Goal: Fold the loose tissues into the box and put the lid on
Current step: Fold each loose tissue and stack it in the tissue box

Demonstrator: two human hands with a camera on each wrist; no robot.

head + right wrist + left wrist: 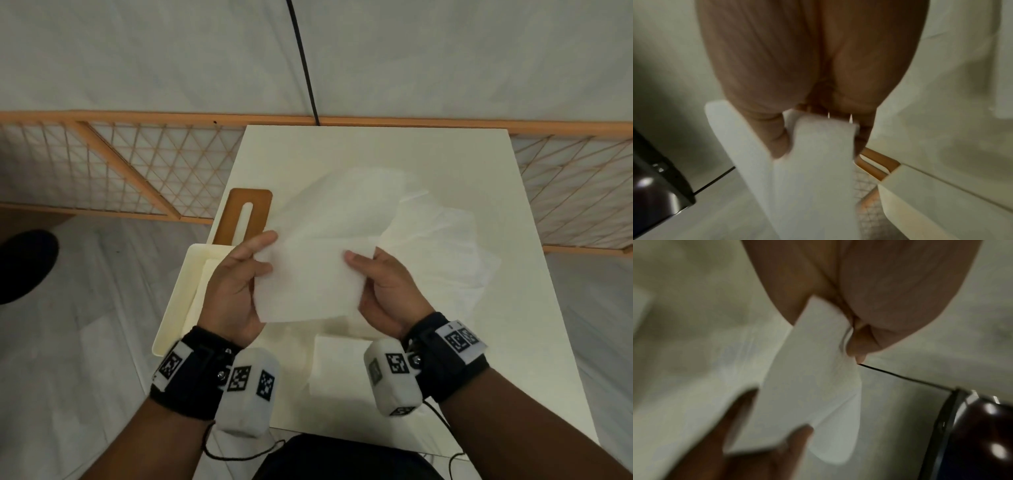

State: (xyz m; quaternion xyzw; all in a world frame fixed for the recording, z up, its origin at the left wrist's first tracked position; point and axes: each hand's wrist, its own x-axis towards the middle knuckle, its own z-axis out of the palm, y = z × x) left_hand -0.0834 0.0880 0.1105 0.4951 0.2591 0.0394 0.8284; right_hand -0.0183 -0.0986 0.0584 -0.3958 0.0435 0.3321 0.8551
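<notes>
Two hands (236, 284) (387, 284) on tissue (308, 274), box (178, 301) beside.

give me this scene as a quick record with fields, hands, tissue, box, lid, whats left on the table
left hand: left hand pinches the left edge of the white folded tissue
right hand: right hand pinches its right edge
tissue: held above the white table, partly folded
box: cream open rectangular box at the table's left edge, lid off
lid: brown wooden lid with a slot beyond the box
loose tissues: crumpled white pile on the right
folded tissue: a small white folded tissue lies near the front edge
</notes>
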